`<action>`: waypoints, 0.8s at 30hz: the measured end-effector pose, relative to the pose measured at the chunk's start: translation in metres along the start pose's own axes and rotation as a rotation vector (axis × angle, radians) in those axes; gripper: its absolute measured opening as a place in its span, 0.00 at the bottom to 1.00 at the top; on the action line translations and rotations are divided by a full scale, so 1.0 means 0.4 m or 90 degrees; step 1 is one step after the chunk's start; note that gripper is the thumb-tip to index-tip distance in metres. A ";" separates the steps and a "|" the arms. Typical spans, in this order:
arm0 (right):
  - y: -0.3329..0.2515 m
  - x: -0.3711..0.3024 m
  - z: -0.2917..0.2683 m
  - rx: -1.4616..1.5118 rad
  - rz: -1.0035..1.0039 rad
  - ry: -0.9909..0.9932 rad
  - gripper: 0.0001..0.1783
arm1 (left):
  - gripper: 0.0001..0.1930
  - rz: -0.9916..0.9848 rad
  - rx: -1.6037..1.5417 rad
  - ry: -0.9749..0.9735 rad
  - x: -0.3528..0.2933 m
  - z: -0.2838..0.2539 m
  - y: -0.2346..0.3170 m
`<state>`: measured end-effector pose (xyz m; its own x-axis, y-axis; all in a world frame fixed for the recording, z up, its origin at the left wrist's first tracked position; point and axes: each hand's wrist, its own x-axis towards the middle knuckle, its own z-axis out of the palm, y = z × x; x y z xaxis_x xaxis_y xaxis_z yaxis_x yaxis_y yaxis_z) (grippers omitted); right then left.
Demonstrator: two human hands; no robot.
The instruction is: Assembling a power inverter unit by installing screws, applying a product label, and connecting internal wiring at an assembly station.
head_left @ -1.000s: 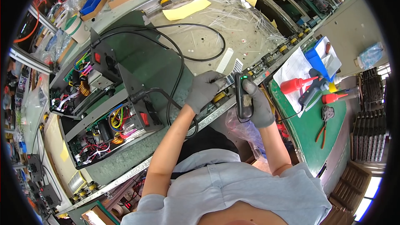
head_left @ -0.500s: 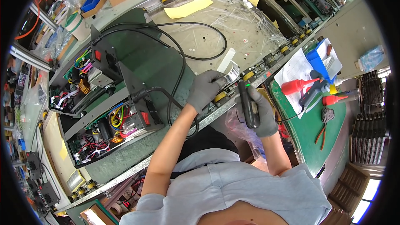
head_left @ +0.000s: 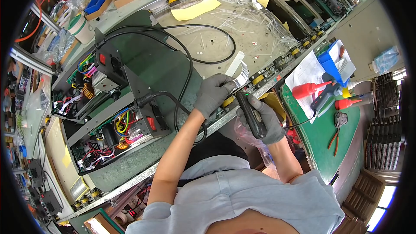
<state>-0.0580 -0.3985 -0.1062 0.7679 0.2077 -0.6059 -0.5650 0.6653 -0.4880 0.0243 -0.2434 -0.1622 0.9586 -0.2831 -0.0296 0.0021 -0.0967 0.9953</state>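
Note:
My left hand (head_left: pixel 213 94), in a grey glove, pinches a small white striped label strip (head_left: pixel 239 73) at the near edge of the workbench. My right hand (head_left: pixel 265 119), also gloved, grips a black pen-shaped electric tool (head_left: pixel 251 115) with a small green light near its tip. The tool's tip points up toward the strip, close to my left fingers. A thin black cord runs from the tool to the right. Black power cables (head_left: pixel 186 67) loop across the bench just left of my hands.
Two open black electronic units (head_left: pixel 113 104) with coloured wiring lie on the green mat at left. A yellow paper sheet (head_left: pixel 195 8) lies farther back. On the green side table (head_left: pixel 320 134): red squeeze bottles (head_left: pixel 307 89), blue box (head_left: pixel 331 60), pliers (head_left: pixel 336 132).
My right hand has dropped and swung the black tool from near upright by the strip to a slanted hold lower down. My left hand stays at the bench edge with the strip.

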 end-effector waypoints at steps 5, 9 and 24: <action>-0.019 -0.004 -0.005 -0.160 -0.140 -0.049 0.21 | 0.12 -0.014 0.028 -0.010 -0.003 -0.006 0.020; -0.041 0.031 -0.015 -0.224 -0.202 -0.035 0.21 | 0.11 -0.029 0.071 -0.028 -0.012 -0.006 0.044; -0.011 0.003 -0.025 -0.010 -0.206 0.100 0.23 | 0.11 0.011 0.093 -0.009 -0.002 -0.002 0.014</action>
<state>-0.0575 -0.4084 -0.1111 0.8532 -0.1255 -0.5062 -0.3052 0.6668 -0.6798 0.0238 -0.2430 -0.1566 0.9541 -0.2991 -0.0150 -0.0568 -0.2300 0.9715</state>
